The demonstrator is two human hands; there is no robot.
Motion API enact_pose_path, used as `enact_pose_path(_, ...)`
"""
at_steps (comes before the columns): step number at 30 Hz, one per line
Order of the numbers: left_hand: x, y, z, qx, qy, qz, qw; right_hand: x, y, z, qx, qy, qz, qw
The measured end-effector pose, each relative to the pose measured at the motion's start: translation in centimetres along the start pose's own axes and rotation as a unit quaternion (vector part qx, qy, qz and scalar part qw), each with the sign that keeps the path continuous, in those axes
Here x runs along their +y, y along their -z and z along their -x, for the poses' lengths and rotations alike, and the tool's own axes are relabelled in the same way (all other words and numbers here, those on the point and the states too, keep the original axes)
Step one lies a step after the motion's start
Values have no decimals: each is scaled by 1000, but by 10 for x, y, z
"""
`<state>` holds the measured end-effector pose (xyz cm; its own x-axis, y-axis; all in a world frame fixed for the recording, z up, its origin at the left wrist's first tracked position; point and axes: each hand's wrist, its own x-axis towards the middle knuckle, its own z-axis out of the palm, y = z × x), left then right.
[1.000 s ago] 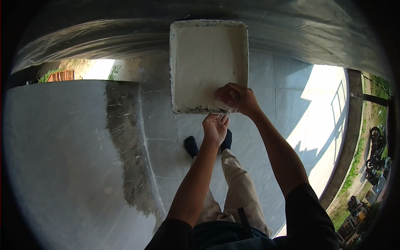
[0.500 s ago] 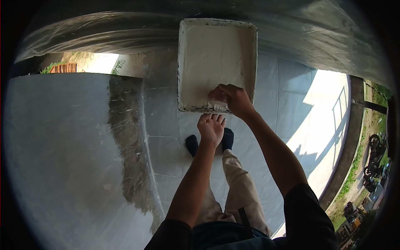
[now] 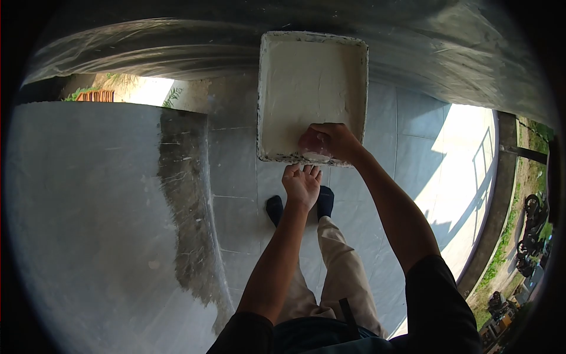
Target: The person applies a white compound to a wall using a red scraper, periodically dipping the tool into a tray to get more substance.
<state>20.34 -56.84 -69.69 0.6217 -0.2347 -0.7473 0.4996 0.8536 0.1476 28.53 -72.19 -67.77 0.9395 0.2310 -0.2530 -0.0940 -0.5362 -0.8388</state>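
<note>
The right hand (image 3: 343, 143) is clamped on a reddish flat tool (image 3: 313, 141) over the lower end of the tray (image 3: 260, 106); the left hand (image 3: 302, 190), apart from it and palm up, lies at the lower rim, whether gripping cannot be told. The tray, bearing pale paste (image 3: 312, 82), extends from the hands into the upper centre, long axis running up the frame, the right hand nearer its middle

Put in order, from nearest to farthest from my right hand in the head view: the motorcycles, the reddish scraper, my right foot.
1. Reddish scraper: held in the right hand, at the tray's near edge.
2. Right foot: on the floor below.
3. Motorcycles: outside, far right.
</note>
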Motion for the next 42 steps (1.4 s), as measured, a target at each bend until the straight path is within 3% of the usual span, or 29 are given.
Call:
enact_pose_path(4,0,1,-1,14,1,2,1000,-3,8,-3,-43,-78,-14,996)
enact_pose_path(14,2,-3,0,9,-3,-36,999,10,20,4,-48,-113,-8,992)
enact_pose_path(18,5,-7,7,32,-7,-68,997,12,20,11,-4,-116,-167,979)
enact_pose_path(22,23,-3,15,100,-66,-103,987,-7,25,11,20,-108,-340,934)
enact_pose_path(26,56,-13,24,175,-151,-114,966,-52,38,3,34,-104,-406,907)
enact_pose_path(29,80,-24,32,213,-276,-228,909,-82,47,-10,15,-72,-485,871)
enact_pose_path(30,90,-28,36,207,-290,-222,908,-95,48,-14,8,-60,-509,859)
enact_pose_path(32,113,-41,48,178,-376,-310,855,-128,51,-19,-9,-35,-530,847)
enact_pose_path(36,150,-82,93,135,-475,-337,802,-195,49,-27,-54,7,-556,829)
enact_pose_path(42,207,-95,158,106,-596,-427,672,-286,20,-29,-141,64,-564,811)
